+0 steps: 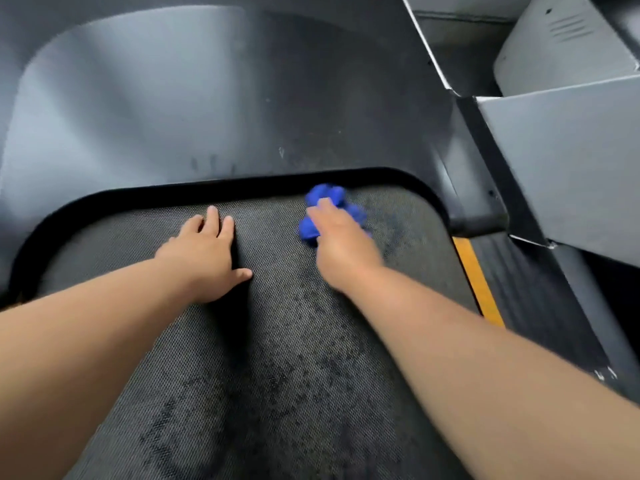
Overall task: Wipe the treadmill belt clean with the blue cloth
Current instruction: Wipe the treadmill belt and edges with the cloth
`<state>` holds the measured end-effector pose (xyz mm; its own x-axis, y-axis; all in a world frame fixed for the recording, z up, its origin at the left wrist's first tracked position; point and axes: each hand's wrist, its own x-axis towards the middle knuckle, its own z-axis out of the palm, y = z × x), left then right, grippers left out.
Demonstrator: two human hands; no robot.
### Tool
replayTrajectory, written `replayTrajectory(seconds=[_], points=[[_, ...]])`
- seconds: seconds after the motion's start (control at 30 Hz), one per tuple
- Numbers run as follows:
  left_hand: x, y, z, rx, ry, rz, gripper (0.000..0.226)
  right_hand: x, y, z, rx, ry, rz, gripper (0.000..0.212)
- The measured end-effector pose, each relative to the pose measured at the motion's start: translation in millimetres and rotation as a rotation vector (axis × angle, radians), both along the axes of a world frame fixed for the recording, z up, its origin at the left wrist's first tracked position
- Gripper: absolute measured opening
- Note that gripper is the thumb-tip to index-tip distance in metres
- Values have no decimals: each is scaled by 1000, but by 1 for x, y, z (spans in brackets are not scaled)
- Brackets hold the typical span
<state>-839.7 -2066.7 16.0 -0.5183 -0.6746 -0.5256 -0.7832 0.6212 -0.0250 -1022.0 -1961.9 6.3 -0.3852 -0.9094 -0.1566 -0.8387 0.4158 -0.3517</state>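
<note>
Bunched blue cloth (325, 209) sits under the right hand (341, 244) on the treadmill belt (277, 341).

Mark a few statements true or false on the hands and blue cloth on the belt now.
1. The right hand holds the bunched blue cloth. True.
2. The left hand lies flat on the treadmill belt. True.
3. The blue cloth is at the camera end of the belt. False: it is at the far end, by the black rim.
4. The yellow stripe runs on the person's left. False: it runs on the right.
</note>
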Motion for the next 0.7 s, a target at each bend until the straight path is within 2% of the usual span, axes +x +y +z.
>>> replayTrajectory(seconds=[0.07, 0.13, 0.2, 0.27, 0.33, 0.43, 0.53, 0.6, 0.63, 0.7], points=[[1, -1, -2, 3, -5, -10, 104, 32, -10, -6, 31, -47, 258, 59], [2, -3, -1, 21, -8, -12, 106, 16, -13, -5, 32, -30, 296, 62], [3, -5, -1, 27, -13, -12, 107, -31, 4, -2, 15, 72, 99, 59], [1, -3, -2, 14, -22, -13, 107, -93, 37, 8, 112, 213, -138, 58], [0, -2, -1, -4, -31, -9, 106, -118, 57, 18, 206, 239, -225, 51], [-3, 0, 3, 1, -39, -2, 105, -70, 38, 11, 103, 112, -198, 33], [-2, 1, 2, -8, -28, 3, 105, 1, 10, 1, 61, 1, 86, 50], [-1, 2, 1, 2, -20, 4, 105, 1, 6, 5, 48, 127, 223, 53], [0, 2, 0, 6, -16, 5, 105, -14, 10, 6, 52, 223, 198, 49], [1, 0, -2, 3, 1, 5, 105, -56, 26, 9, 88, 394, 9, 37]])
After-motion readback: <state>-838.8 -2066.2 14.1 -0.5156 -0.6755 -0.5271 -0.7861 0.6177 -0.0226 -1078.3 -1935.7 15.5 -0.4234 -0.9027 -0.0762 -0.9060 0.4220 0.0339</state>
